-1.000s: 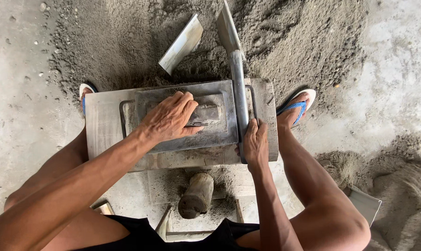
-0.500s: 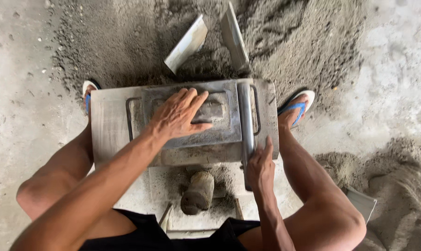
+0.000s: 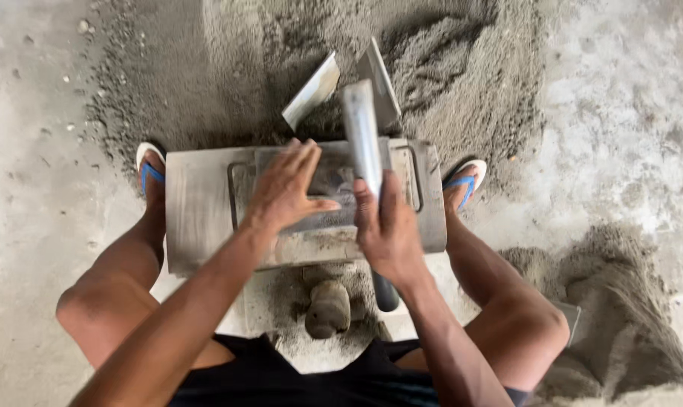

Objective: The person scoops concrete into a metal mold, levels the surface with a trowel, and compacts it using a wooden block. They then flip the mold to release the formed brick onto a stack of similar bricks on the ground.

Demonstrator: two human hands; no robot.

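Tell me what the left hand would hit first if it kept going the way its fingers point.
The left hand points up-right across the mould. It would likely meet the grey bar in the right hand first, though depth is unclear.

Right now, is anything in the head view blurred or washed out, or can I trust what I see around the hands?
Head view: the left hand on the grey metal mould is smeared by motion blur; the right hand and its grey bar tool are softer too. The concrete floor at upper right is washed out bright. The sand pile stays fairly sharp. Light is even, shadows soft.
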